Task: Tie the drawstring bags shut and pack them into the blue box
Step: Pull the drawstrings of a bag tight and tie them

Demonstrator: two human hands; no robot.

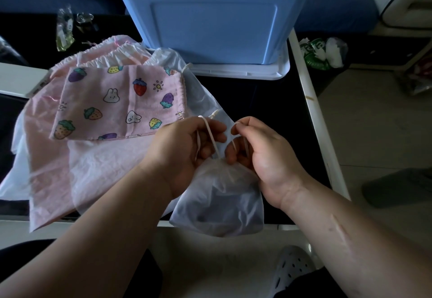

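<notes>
Knotting looked to be the step in hand, and doing it well would call for drawing the two cord runs evenly apart so the gathered neck closes fully before the knot is cinched down against it, with the pouch kept from twisting. Nearest the person, the small sheer white bag (217, 204) hung over the front edge of the worktop (261, 101), something dark showing dimly inside it, its puckered neck just below and between both hands. The left hand (187, 148) had its fingers curled round one run of the white drawstring (211, 137), which looped up over them. The right hand (257, 148) pinched the other run between thumb and fingertip, the two hands nearly touching above the neck. Beyond the left hand lay a heap of flat bags, a strawberry-print pink bag (117, 101) on top of plainer pink and white ones. Farthest back stood the blue box (210, 17), well apart from the held bag, its inside out of view.
</notes>
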